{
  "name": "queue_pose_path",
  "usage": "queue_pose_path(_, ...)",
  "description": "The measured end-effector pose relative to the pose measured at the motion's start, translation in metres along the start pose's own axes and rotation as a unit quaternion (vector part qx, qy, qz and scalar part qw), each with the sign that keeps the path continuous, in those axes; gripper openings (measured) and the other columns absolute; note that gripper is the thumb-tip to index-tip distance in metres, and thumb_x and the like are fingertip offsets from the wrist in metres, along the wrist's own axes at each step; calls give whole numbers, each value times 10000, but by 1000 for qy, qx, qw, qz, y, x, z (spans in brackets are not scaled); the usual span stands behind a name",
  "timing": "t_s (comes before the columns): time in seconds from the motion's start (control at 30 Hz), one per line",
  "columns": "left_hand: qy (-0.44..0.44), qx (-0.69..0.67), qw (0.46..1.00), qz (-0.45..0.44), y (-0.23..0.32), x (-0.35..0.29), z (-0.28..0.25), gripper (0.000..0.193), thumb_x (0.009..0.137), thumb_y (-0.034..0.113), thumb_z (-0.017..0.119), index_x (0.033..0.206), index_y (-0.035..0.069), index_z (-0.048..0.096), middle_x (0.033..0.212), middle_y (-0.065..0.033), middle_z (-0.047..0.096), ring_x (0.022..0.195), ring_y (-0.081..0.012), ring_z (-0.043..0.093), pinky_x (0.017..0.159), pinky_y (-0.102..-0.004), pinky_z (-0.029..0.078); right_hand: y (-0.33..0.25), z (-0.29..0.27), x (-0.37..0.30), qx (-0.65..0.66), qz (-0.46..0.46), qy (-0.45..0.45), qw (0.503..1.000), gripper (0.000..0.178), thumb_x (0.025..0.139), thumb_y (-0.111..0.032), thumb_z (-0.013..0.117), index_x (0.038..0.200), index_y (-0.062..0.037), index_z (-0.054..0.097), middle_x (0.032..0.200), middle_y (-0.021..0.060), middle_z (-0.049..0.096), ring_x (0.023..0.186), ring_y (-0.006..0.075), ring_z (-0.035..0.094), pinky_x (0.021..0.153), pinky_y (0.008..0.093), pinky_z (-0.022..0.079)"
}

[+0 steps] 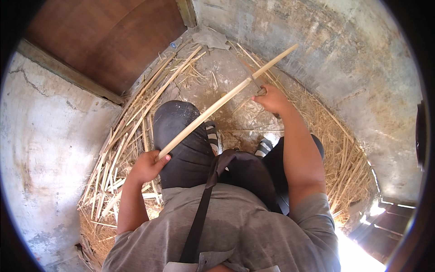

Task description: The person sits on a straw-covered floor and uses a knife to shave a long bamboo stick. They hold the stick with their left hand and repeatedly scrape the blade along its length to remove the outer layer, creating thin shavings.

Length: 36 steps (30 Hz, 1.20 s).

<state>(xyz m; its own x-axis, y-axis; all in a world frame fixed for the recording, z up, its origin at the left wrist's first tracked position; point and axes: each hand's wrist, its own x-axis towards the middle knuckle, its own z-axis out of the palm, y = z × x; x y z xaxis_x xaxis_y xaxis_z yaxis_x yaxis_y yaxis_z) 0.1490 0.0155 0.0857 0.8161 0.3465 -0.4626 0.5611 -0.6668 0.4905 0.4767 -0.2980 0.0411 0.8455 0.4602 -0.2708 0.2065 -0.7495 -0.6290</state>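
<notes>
Head cam looking straight down: person sitting on a straw-littered floor, working a long bamboo stick with a knife.

Left hand has its fingers wrapped tight around the near end of the stick, pinned against the left knee in dark trousers. The stick runs diagonally up and to the right, its far end out over the concrete floor near the wall. Right hand is closed around a knife handle, and the blade meets the stick about two thirds of the way up. Piles of split cane strips lie along the left side, more straw heaped on the right. Striped sandals peek out between the knees.
</notes>
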Motion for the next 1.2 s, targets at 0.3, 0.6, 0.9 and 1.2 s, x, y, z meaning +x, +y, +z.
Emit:
queue_pose_path(0.3,-24,25,999,8,-5,5,-7,522,957,492,663,763,11,605,610,-74,539,605,-186,508,583,-381,422,-33,37,-14,-103,-226,-183,951,618,815,-425,769,1228,16,641,1015,198,711,943,362,684,840,446,529)
queue_pose_path(0.6,-13,4,1000,7,-9,8,-1,505,957,474,670,767,10,616,623,-75,564,613,-171,513,585,-376,425,18,11,14,93,47,-61,993,669,820,-429,774,1279,28,605,963,200,707,870,309,699,805,404,537)
queue_pose_path(0.9,-61,17,998,-5,2,6,-14,450,910,413,741,786,-5,632,626,-63,546,628,-170,518,603,-371,430,-24,32,-9,-75,-200,-152,965,585,837,-438,765,1207,0,650,983,183,714,952,317,687,856,444,522)
queue_pose_path(1.2,-74,-9,997,-2,-12,17,-13,441,922,412,718,793,2,623,638,-67,538,629,-170,506,593,-370,420,18,16,6,9,-39,25,999,570,825,-393,764,1192,26,642,988,187,719,956,355,693,847,445,535)
